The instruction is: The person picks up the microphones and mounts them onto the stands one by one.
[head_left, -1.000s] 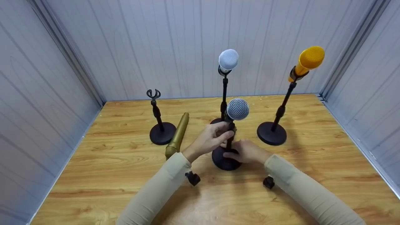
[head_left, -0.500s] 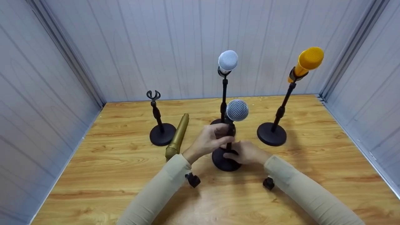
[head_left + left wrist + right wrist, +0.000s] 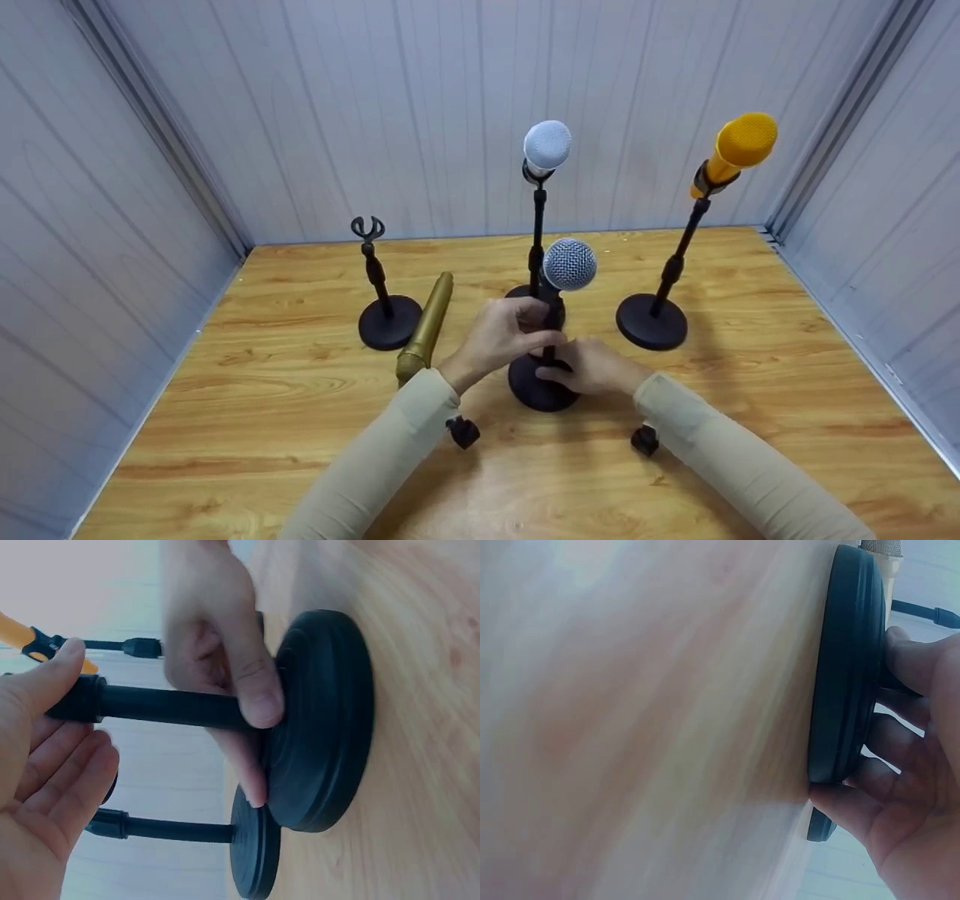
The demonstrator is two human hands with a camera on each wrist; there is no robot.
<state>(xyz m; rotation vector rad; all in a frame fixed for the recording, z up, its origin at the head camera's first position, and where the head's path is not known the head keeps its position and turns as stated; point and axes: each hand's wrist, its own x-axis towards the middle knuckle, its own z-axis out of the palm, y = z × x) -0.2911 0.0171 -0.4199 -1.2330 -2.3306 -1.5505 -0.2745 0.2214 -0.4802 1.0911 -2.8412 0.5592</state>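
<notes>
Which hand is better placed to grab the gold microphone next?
Probably the left hand, once free: the gold microphone lies beside its sleeve. The right hand is farther off; both hold the front stand.

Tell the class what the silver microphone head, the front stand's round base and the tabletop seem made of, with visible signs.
Silver microphone head: probably metal mesh, slightly shiny; a fine grid. Front stand's round base: painted metal or plastic, unclear which; smooth black with dull sheen. Tabletop: wood or laminate, satin; brown grain, soft glare.
</notes>
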